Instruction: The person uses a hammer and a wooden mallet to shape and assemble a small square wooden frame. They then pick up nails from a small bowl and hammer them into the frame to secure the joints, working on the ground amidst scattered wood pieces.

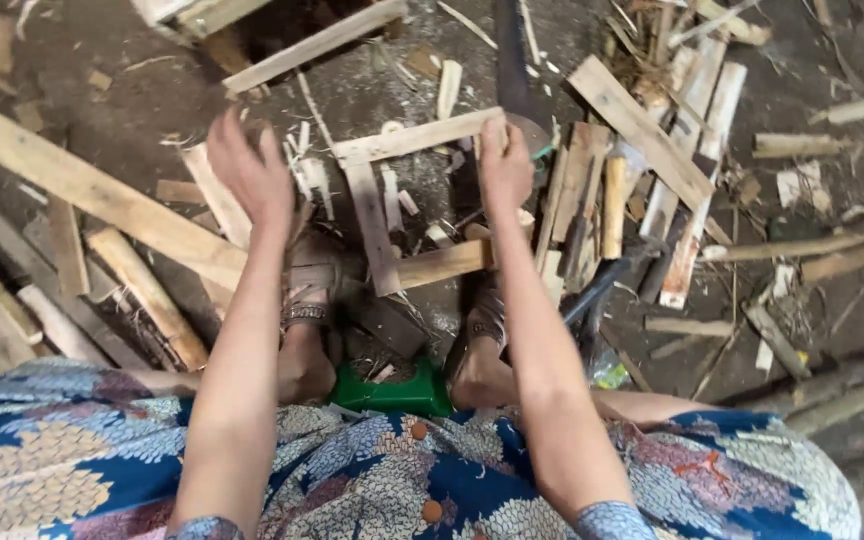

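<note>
the right hand [504, 160] grips the end of a pale wooden slat [417, 135], which joins a second slat [372, 225] in a t shape. the left hand [249, 165] hovers open, fingers spread, above scattered wood scraps [152, 290]. sandalled feet [310, 300] flank a green stool [392, 392].

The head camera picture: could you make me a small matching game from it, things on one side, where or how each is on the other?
Things:
1. right hand
2. left hand
3. green stool
4. sandals

Places or states:
a. under the person, between the feet
b. holding one end of a wooden slat
c. open, fingers spread, holding nothing
d. on the feet, among wood scraps

Pairs: 1-b, 2-c, 3-a, 4-d
</note>
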